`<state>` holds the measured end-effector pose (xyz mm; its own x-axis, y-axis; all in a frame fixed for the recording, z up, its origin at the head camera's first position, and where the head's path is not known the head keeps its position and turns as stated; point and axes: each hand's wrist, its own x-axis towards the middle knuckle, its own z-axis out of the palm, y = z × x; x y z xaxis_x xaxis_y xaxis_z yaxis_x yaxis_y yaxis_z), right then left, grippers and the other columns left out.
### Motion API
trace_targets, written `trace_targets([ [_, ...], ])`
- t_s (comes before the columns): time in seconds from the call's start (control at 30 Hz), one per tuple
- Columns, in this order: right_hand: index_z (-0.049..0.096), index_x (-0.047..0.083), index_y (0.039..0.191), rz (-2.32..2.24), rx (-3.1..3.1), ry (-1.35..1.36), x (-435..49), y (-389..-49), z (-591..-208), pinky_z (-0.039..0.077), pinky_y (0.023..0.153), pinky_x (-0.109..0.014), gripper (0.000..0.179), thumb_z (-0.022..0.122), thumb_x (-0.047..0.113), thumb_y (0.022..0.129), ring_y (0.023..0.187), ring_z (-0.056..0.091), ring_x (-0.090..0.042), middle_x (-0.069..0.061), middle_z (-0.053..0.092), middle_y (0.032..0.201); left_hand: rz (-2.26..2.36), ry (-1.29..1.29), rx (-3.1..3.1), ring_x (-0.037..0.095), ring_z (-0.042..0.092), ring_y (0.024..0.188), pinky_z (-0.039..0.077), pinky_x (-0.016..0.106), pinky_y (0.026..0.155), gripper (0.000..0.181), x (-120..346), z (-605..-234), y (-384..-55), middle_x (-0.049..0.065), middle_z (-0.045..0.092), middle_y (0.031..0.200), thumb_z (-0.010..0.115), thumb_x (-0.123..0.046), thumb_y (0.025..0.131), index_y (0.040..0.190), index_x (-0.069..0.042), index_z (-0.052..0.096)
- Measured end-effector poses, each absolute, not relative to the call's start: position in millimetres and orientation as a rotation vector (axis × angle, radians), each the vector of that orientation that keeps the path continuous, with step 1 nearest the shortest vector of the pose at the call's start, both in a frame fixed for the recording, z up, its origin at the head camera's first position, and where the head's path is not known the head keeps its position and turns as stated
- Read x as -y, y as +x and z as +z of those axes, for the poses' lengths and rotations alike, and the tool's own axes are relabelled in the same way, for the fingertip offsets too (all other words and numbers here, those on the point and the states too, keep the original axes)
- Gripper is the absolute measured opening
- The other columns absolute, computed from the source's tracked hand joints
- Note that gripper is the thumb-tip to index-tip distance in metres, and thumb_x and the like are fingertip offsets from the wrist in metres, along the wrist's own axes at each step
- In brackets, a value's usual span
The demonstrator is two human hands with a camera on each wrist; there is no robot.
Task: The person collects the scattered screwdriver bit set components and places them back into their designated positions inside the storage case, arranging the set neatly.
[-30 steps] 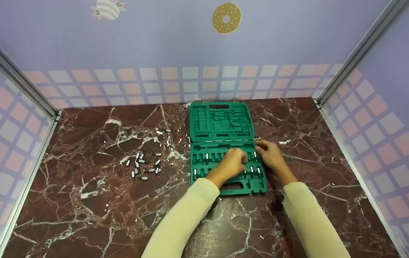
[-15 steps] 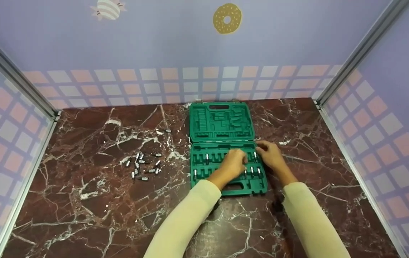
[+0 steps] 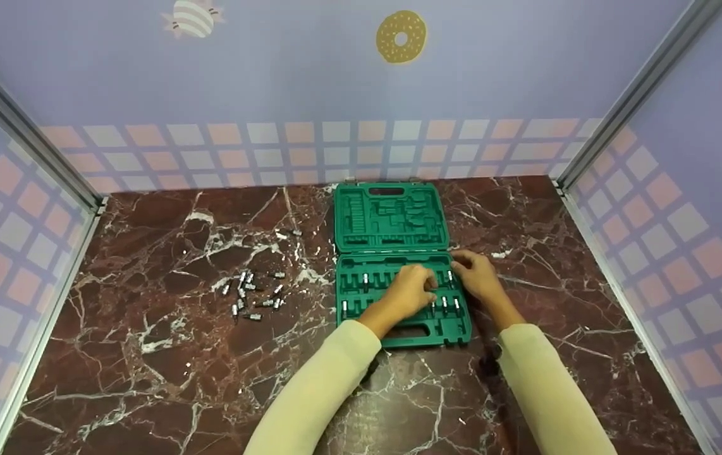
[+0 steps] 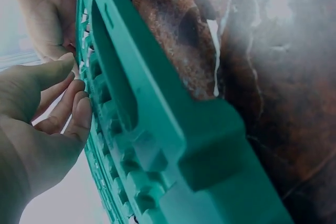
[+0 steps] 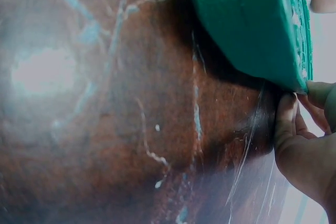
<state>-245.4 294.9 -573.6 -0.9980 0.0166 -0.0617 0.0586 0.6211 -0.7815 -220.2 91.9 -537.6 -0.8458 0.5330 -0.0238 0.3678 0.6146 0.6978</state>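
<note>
A green plastic tool case [image 3: 391, 215] lies open on the marble-patterned tabletop, its slotted half nearer me. Several silver-and-black bit sockets [image 3: 365, 282] sit in its slots. My left hand [image 3: 408, 287] is over the slots, its fingers bent; in the left wrist view its fingertips [image 4: 81, 106] meet the slotted face. I cannot tell whether a bit socket is between them. My right hand [image 3: 478, 275] grips the case's right edge near the hinge; the right wrist view has its thumb and a finger [image 5: 317, 93] at the rim.
Loose bit sockets [image 3: 250, 287] lie in a cluster left of the case, with one stray bit socket [image 3: 296, 232] farther back. Patterned panels [image 3: 298, 76] enclose the tabletop [image 3: 146, 379] at the back and both sides.
Both hands stay at nearly the same spots on the case. The left forearm shifts slightly, and the view tilts up a little. The loose bit sockets lie as before.
</note>
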Motion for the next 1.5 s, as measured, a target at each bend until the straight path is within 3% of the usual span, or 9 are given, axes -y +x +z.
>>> trace_targets([
  [0.63, 0.065, -0.003, 0.133, -1.405, -2.749, 0.105, -293.7, -244.0, -575.3, 0.050, 0.101, -0.053, 0.031, 0.058, 0.009, 0.105, 0.118, 0.063, -0.040, -0.027, 0.066, 0.129, 1.187, 0.740, -2.554, 0.018, 0.066, 0.097, 0.057, 0.029, 0.081, 0.020, -59.2, -520.5, -214.4, 0.007, 0.068, 0.107, 0.077, -0.015, 0.094, 0.110, -0.004, 0.075],
  [0.97, 0.064, -0.002, 0.134, -1.393, -2.748, 0.103, -294.4, -244.6, -575.7, 0.050, 0.102, -0.053, 0.032, 0.057, 0.010, 0.106, 0.118, 0.062, -0.040, -0.026, 0.066, 0.130, 1.262, 0.738, -2.613, 0.031, 0.069, 0.100, 0.058, 0.035, 0.085, 0.023, -25.4, -507.7, -217.3, 0.013, 0.071, 0.107, 0.079, -0.014, 0.091, 0.109, -0.001, 0.074],
  [1.5, 0.063, -0.003, 0.135, -1.369, -2.761, 0.074, -296.0, -245.4, -573.5, 0.049, 0.104, -0.055, 0.033, 0.057, 0.011, 0.106, 0.122, 0.061, -0.042, -0.027, 0.064, 0.133, 1.434, 0.637, -2.705, 0.029, 0.067, 0.094, 0.058, 0.040, 0.084, 0.020, 25.5, -499.1, -206.3, 0.011, 0.070, 0.101, 0.081, -0.012, 0.089, 0.106, -0.005, 0.075],
])
